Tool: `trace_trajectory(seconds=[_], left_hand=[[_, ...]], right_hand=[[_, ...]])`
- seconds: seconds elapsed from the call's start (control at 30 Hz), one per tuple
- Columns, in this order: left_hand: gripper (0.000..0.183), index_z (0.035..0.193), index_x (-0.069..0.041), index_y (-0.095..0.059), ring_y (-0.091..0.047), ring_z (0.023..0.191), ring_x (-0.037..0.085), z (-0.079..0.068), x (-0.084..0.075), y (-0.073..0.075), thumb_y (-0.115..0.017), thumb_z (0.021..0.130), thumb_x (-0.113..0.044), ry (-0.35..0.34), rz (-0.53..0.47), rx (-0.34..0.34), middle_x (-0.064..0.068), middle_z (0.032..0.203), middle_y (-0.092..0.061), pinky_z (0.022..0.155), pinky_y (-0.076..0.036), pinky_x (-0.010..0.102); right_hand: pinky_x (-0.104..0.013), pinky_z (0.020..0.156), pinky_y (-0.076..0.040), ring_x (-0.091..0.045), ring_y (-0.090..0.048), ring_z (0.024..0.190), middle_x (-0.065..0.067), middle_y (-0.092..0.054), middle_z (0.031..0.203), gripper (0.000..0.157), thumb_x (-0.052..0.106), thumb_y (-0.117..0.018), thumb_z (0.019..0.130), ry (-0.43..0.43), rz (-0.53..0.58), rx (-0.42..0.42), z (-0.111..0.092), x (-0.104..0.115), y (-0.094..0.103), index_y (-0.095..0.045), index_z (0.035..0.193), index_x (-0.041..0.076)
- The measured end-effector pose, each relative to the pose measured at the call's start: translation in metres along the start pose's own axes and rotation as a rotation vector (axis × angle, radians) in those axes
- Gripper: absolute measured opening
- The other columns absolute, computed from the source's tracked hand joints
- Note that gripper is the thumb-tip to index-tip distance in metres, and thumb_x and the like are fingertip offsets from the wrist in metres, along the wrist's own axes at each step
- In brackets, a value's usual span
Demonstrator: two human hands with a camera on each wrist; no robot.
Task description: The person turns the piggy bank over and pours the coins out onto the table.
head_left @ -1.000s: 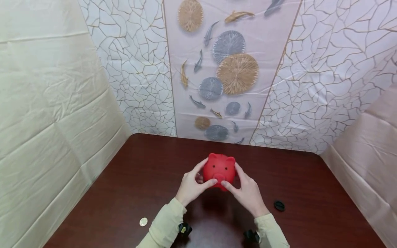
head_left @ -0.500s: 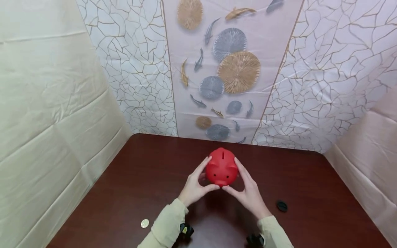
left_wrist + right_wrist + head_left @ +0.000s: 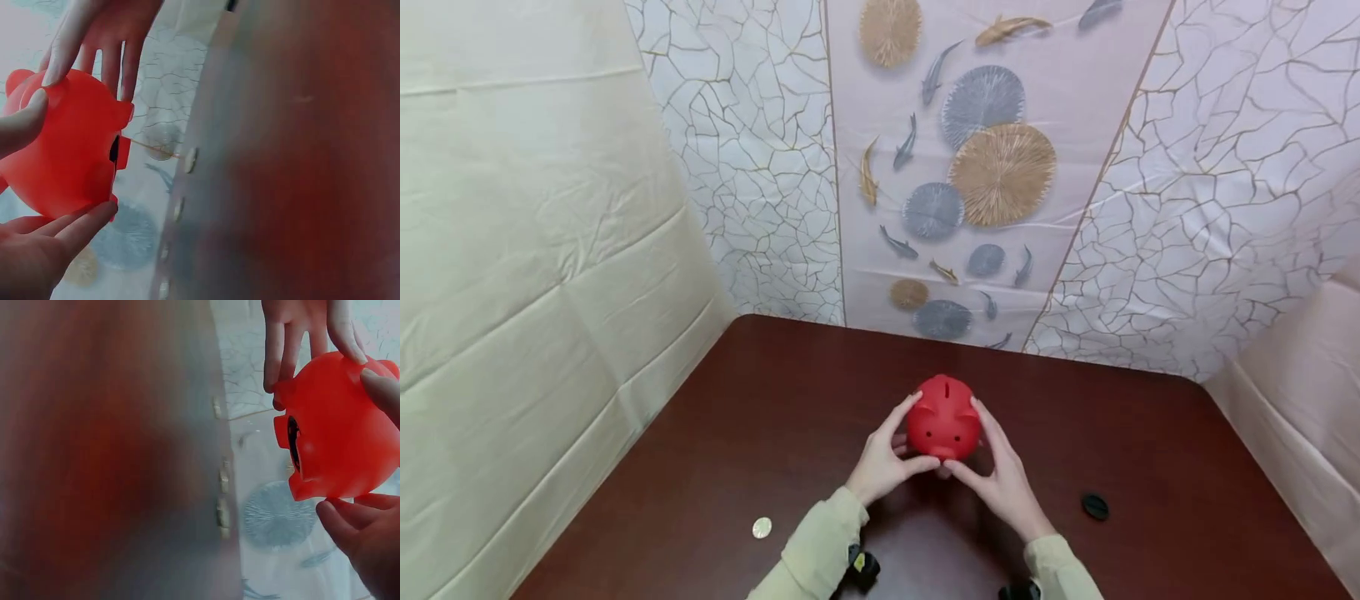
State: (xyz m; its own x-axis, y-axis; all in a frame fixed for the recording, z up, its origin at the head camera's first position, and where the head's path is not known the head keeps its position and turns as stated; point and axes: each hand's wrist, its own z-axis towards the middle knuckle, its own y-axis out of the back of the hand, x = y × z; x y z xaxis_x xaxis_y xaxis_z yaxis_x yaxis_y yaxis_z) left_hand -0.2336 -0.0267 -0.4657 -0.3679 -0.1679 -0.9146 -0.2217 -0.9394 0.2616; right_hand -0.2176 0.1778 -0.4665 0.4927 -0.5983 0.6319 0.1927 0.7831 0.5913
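A red piggy bank (image 3: 943,421) is held between both hands over the dark brown table. Its snout points toward the person and the slot on its back shows. My left hand (image 3: 883,462) grips its left side, thumb near the snout. On the other side my right hand (image 3: 1007,479) grips it the same way, the thumbs almost meeting. In the wrist views the underside has a dark round hole (image 3: 294,442) between the short feet. A round black stopper (image 3: 1095,506) lies on the table at the right. At the left lies a shiny coin (image 3: 762,527).
Several small pale discs (image 3: 190,160) show along the table's far edge in the wrist views. Behind the table (image 3: 790,367) hangs a patterned cloth (image 3: 917,275), with plain cream cloth (image 3: 550,333) at the left.
The piggy bank has tipped forward, so its back slot now shows, then sunk slightly. Both hands keep their grip. The head view has shifted a little; the coin and stopper stay put.
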Motion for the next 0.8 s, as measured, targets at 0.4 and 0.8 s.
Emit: trace_trajectory(seconds=[0.4, 0.8], left_hand=[[0.087, 0.150, -0.037, -0.030, -0.064, 0.112, 0.035, 0.008, -0.002, -0.003, -0.080, 0.080, -0.020, -0.013, -0.002, 0.027, 0.007, 0.151, -0.040, 0.097, -0.052, 0.048], [0.083, 0.146, -0.022, -0.037, -0.036, 0.143, 0.030, 0.001, -0.008, -0.021, -0.079, 0.076, -0.004, -0.342, -0.015, -0.066, 0.004, 0.162, -0.021, 0.105, -0.047, 0.041]], right_hand=[[-0.047, 0.091, -0.054, -0.027, -0.055, 0.120, -0.011, -0.043, 0.147, 0.095, 0.021, -0.082, 0.078, -0.034, 0.040, 0.054, 0.004, 0.012, 0.018, -0.025, 0.154, 0.021], [-0.009, 0.105, -0.037, -0.006, -0.043, 0.133, -0.020, -0.026, 0.157, 0.087, 0.002, -0.083, 0.072, 0.309, 0.034, -0.152, -0.011, 0.006, 0.026, -0.035, 0.144, 0.001]])
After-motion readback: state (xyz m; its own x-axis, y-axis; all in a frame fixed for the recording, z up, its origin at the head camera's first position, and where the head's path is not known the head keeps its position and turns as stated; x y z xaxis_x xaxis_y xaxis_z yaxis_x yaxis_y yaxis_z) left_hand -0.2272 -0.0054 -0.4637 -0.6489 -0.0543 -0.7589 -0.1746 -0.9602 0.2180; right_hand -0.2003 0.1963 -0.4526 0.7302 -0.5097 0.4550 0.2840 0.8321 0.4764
